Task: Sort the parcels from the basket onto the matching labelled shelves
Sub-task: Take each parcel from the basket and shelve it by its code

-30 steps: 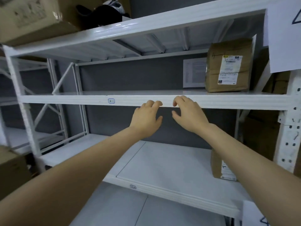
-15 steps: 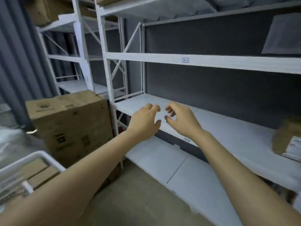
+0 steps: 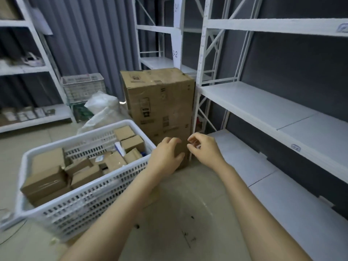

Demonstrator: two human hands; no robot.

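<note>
Head view. Writing: the white post (image 3: 176, 44) above both grips carries a handwritten mark ending in "-2"; its leading character is unclear. A small shelf tag (image 3: 295, 147) on the shelf edge to the right of the right grip is too small to read. Print on the large carton (image 3: 160, 102) directly behind the grips is blurred.

Left grip (image 3: 165, 156): fingers loosely curled, holding nothing. It lies in front of the carton's lower face; contact cannot be determined.

Right grip (image 3: 205, 149): fingers curled with thumb and forefinger close together, nothing between them. It is just beside the left grip.

The white slotted basket (image 3: 84, 200) stands on the floor just left of the left grip. The brown parcels (image 3: 45, 182) lie piled inside it, and their labels are not legible. The white shelves (image 3: 263, 102) run to the right of the right grip, cut off by the frame edge.
</note>
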